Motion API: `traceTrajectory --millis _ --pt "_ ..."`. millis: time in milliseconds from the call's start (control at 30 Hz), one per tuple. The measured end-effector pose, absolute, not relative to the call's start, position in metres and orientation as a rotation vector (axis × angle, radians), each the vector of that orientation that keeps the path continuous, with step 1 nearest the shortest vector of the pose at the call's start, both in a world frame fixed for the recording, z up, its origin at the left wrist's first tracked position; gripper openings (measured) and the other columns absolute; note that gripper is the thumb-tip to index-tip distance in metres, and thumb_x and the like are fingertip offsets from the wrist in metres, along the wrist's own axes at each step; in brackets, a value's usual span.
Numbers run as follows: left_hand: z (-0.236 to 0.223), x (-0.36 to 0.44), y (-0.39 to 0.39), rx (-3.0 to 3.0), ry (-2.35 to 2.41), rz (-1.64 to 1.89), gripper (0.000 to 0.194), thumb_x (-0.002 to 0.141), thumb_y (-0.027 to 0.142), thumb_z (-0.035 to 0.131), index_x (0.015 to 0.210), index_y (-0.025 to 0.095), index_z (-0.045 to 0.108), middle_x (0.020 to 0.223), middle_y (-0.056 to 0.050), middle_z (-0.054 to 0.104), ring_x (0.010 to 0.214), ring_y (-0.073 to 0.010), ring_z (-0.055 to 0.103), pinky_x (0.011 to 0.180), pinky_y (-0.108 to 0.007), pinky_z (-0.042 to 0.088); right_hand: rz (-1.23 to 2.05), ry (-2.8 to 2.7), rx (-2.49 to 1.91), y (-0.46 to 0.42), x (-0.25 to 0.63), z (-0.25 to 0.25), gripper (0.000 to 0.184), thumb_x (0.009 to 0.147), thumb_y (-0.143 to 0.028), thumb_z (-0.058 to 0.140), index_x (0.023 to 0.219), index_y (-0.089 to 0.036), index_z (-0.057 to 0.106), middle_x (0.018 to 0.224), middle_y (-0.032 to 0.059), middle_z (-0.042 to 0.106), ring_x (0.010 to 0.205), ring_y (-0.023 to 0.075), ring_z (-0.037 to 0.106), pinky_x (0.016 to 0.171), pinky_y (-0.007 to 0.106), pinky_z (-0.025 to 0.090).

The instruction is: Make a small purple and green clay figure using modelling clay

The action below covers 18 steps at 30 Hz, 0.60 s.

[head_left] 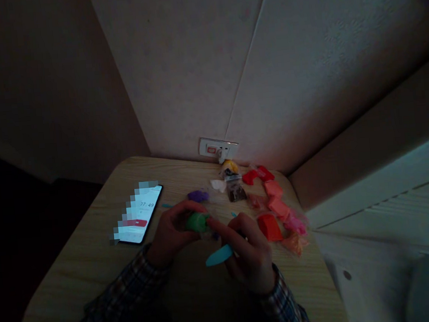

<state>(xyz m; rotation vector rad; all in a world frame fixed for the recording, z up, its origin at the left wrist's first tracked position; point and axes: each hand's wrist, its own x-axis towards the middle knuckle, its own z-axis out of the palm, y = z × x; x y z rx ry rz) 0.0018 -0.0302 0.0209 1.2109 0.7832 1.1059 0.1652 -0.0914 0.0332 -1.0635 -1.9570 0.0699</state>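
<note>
07:49 on phone (146,212) beside left hand (168,232).

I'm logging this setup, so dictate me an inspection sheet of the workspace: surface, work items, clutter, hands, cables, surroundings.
Surface: pale wood-grain table, dimly lit.
Work items: green lump and light-blue tool, both held.
Clutter: lit phone on the left; purple lump beyond the hands; red packet among other coloured packets on the right.
Hands: left hand grips the lump; right hand holds the tool, index fingertip at the lump.
Cables: white plug at the wall outlet; cord not discernible.
Surroundings: pale wall behind the table.
</note>
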Motion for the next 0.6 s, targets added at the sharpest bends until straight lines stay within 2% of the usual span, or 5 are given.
traceTrajectory --millis 333,433,533,600 --pt "0.0182 0.0002 -0.0302 1.267 0.816 1.107 0.031 0.051 0.016 0.082 0.077 0.017 0.066 0.079 -0.003 0.068 0.074 -0.0185 0.062 0.067 -0.028 0.051 0.147 -1.936 -1.055 -0.0915 0.1648 0.0359 0.037 0.086 -0.011 0.044 0.120 -0.015 0.059 0.074 0.0025 0.044 0.067 0.0169 0.044 0.054 0.028 0.036" --pt "0.0195 0.0000 -0.0291 1.261 0.833 1.117 0.031 0.050 0.016 0.082 0.077 0.017 0.067 0.079 -0.003 0.068 0.074 -0.0185 0.062 0.067 -0.027 0.052 0.430 -1.727 -1.045 -0.0945 0.1667 0.0393 0.036 0.086 -0.014 0.046 0.117 -0.022 0.063 0.072 0.0010 0.044 0.066 0.0159 0.044 0.054 0.027 0.035" --pt "0.0201 -0.0004 -0.0275 1.247 0.815 1.149 0.031 0.048 0.012 0.081 0.075 0.017 0.068 0.078 -0.003 0.069 0.073 -0.0178 0.063 0.067 -0.025 0.051 0.785 -1.296 -0.987 -0.0942 0.1688 0.0397 0.028 0.088 -0.018 0.048 0.101 -0.030 0.070 0.072 0.0005 0.047 0.069 0.0158 0.045 0.059 0.028 0.035" --pt "0.0198 -0.0010 -0.0269 1.245 0.799 1.163 0.031 0.048 0.010 0.081 0.075 0.017 0.068 0.078 -0.003 0.069 0.073 -0.0179 0.063 0.067 -0.025 0.051 1.002 -1.045 -0.861 -0.0918 0.1690 0.0379 0.024 0.087 -0.023 0.050 0.096 -0.030 0.071 0.072 0.0003 0.045 0.068 0.0153 0.042 0.060 0.028 0.033"
